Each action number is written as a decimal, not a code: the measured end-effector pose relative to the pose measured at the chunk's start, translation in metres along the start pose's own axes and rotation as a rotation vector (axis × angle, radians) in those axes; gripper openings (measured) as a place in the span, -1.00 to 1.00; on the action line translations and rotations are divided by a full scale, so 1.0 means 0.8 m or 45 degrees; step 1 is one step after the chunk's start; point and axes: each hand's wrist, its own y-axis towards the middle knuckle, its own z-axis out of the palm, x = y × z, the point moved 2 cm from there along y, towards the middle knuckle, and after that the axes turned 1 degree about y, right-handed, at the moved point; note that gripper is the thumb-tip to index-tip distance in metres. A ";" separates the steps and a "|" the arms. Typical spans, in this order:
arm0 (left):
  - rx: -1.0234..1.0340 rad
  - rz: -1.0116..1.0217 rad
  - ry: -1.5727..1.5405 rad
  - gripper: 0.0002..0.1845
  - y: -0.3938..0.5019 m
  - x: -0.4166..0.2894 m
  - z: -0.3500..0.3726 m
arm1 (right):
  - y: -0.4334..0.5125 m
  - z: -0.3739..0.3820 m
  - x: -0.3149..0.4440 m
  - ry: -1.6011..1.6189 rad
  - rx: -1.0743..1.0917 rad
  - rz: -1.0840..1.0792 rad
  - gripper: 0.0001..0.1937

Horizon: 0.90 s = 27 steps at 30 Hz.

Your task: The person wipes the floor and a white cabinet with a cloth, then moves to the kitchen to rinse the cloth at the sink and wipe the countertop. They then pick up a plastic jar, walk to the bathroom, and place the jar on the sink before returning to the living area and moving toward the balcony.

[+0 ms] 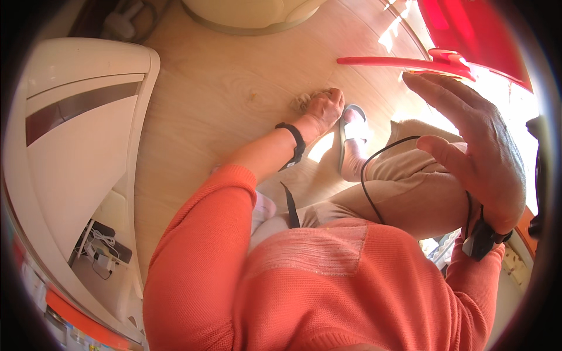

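Note:
My left hand [324,109], low over the wood-look floor [210,101], is closed around a crumpled beige cloth [301,102] that sticks out on its left side. A black band [293,145] circles that wrist. On the right, my right hand [474,140] is raised, back towards me, thumb apart from the fingers, with nothing seen in it. Its fingertips appear close to a long red plastic bar [386,61]; whether they touch cannot be told. A black device [479,241] is strapped at the right wrist, and a thin black cable [366,193] loops over my leg.
A white cabinet-like piece of furniture [88,145] stands on the left, with white cables and adapters [103,252] in its lower opening. A rounded cream base [250,17] is at the top. A large red panel [478,30] is at upper right. My sandalled foot [352,127] is beside my left hand.

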 end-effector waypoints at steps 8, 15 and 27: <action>0.017 -0.394 -0.254 -0.65 0.045 0.089 0.007 | -0.001 -0.001 0.000 -0.052 -0.004 -0.018 -0.30; 0.289 -0.477 -0.666 -0.70 0.044 0.258 -0.067 | -0.016 0.000 0.000 -0.017 0.032 0.004 -0.34; -0.083 -0.393 -0.702 -0.60 -0.120 0.338 -0.067 | -0.022 -0.003 -0.009 -0.039 0.026 0.027 -0.39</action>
